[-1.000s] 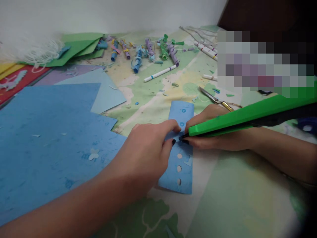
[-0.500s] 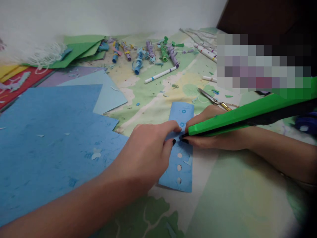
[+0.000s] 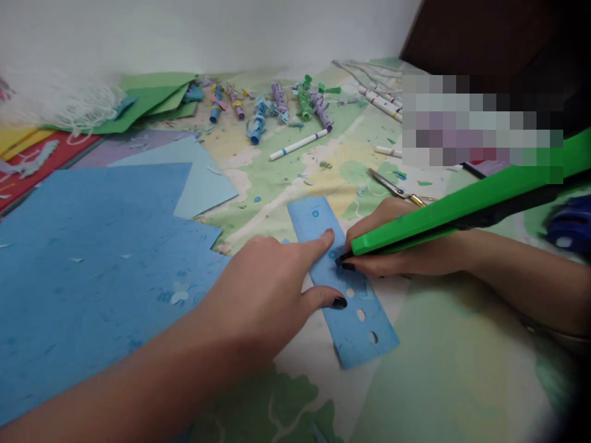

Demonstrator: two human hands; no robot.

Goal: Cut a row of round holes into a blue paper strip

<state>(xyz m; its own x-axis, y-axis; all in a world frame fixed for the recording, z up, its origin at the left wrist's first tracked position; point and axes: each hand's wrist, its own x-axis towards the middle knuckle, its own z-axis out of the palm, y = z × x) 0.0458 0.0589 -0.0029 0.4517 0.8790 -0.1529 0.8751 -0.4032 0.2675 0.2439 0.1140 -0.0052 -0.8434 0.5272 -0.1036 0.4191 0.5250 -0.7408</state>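
A blue paper strip (image 3: 344, 335) lies slanted on the table cover, with several punched-out holes toward its near end and small drawn rings toward its far end. My left hand (image 3: 268, 289) rests on the strip, index finger and thumb spread apart and pressing it down. In my right hand (image 3: 392, 246) is a green utility knife (image 3: 443, 215), its body slanting up to the right. The knife's dark tip meets the strip by a drawn ring, close to my left index finger.
Large blue paper (image 3: 106, 258) covers the left side, near light blue paper (image 3: 207, 184). Behind lie scissors (image 3: 392, 184), a white marker (image 3: 300, 145) and several curled paper rolls (image 3: 258, 123). White string (image 3: 78, 101) is heaped at the back left. A pixelated patch hides the back right.
The strip has turned, its far end swinging left and its near end right. My left thumb and index finger have spread wider apart. The knife stays in my right hand at nearly the same spot.
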